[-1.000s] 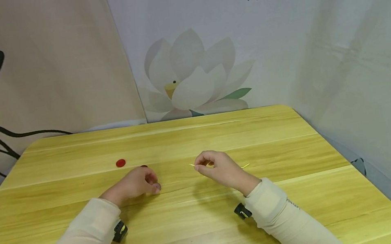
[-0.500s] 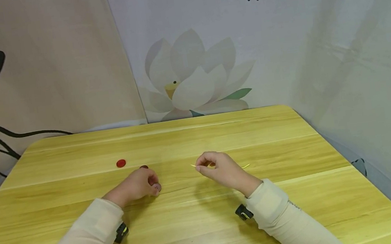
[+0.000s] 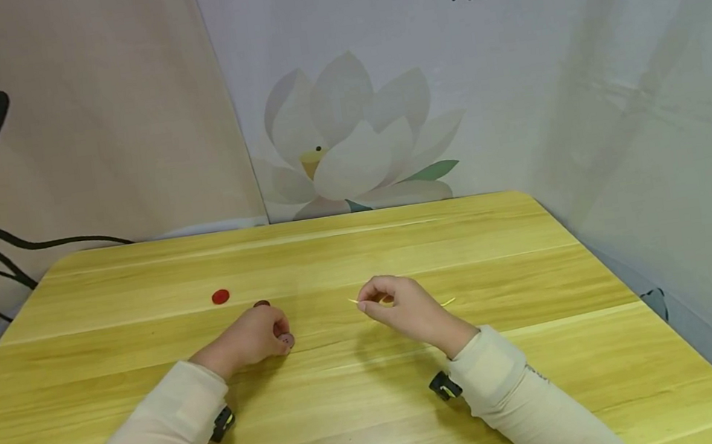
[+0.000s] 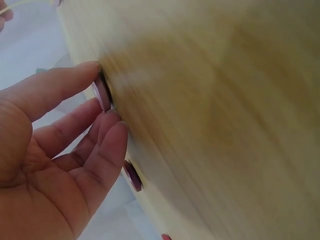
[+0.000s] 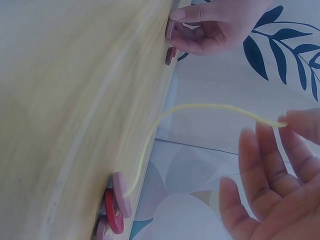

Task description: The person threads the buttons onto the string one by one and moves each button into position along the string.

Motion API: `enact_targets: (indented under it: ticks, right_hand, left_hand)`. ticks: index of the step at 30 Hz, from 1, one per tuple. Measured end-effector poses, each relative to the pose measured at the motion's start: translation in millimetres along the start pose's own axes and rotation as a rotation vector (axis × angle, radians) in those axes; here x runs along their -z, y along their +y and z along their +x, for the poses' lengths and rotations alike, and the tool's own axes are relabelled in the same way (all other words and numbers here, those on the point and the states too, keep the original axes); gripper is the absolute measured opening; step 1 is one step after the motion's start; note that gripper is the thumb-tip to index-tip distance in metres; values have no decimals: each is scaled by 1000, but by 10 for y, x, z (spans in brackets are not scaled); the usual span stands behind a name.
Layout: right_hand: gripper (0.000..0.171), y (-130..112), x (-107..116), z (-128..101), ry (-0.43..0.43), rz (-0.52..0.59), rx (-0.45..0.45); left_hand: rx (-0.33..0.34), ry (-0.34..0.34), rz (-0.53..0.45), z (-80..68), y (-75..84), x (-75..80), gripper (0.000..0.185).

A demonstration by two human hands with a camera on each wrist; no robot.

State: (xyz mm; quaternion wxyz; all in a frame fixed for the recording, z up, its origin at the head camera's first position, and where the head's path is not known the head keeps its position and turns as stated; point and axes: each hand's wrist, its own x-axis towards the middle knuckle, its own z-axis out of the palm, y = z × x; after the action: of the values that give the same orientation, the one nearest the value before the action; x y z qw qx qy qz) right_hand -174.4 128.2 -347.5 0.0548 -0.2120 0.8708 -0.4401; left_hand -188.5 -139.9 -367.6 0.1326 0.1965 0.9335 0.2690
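Observation:
In the head view my left hand (image 3: pixel 250 337) holds a mauve button (image 3: pixel 287 340) with small holes, low over the wooden table. The left wrist view shows thumb and fingertips on the edge of this button (image 4: pixel 101 94). My right hand (image 3: pixel 401 307) is raised and pinches the end of a yellow cord (image 5: pixel 200 106) between thumb and forefinger. The cord curves down to a group of buttons on the table: a mauve one (image 5: pixel 121 195), a red one (image 5: pixel 113 214) and another mauve one (image 5: pixel 102 229). In the head view the right hand mostly hides that group.
A dark red button (image 3: pixel 262 303) lies just beyond the left hand, and a bright red button (image 3: pixel 220 297) farther left. The wooden table (image 3: pixel 330 435) reaches back to a printed curtain (image 3: pixel 358 132). Each wrist wears a small black camera.
My left hand has shifted slightly to the right, and more of the mauve button's face shows. The right hand stays almost still with the cord.

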Motion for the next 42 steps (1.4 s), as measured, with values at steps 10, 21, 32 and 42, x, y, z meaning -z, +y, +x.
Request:
enact_targets:
  ticks: [10, 21, 32, 42]
  right_hand:
    - [10, 11, 10, 0, 7, 1, 3]
    - [11, -26, 14, -14, 1, 3, 3]
    - [12, -15, 20, -12, 10, 1, 13]
    - [10, -30, 32, -9, 21, -13, 17]
  left_hand:
    - [8, 2, -11, -1, 1, 9, 12]
    - [-13, 40, -60, -20, -57, 28, 14]
    - [4, 71, -147, -21, -82, 28, 13]
    - [5, 106, -255, -46, 21, 106, 15]
